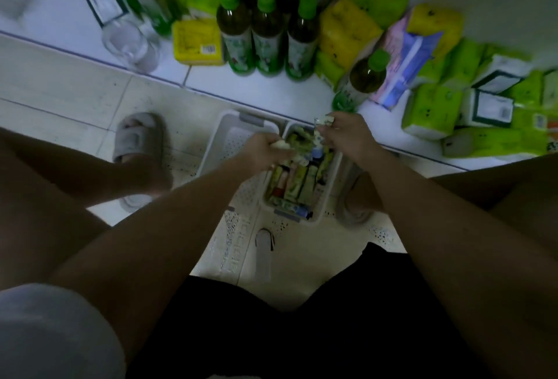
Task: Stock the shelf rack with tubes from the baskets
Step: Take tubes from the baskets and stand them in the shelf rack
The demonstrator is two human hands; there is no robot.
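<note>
Two white plastic baskets stand on the floor between my knees. The right basket (329,194) is full of several green, white and pink tubes (297,185). The left basket (220,134) shows a bare perforated bottom. My left hand (265,152) is over the gap between the baskets, curled round a pale tube end. Above the right basket's far end, my right hand (342,134) pinches a pale green tube (324,121). The low white shelf (271,88) of the rack lies just beyond the baskets.
On the shelf stand several dark bottles with green caps (267,31), a clear jar (129,43), a yellow box (197,42), and yellow and green tissue packs (434,110). A toppled bottle (362,79) lies near my right hand. Grey slippers (139,137) flank the baskets on the tiled floor.
</note>
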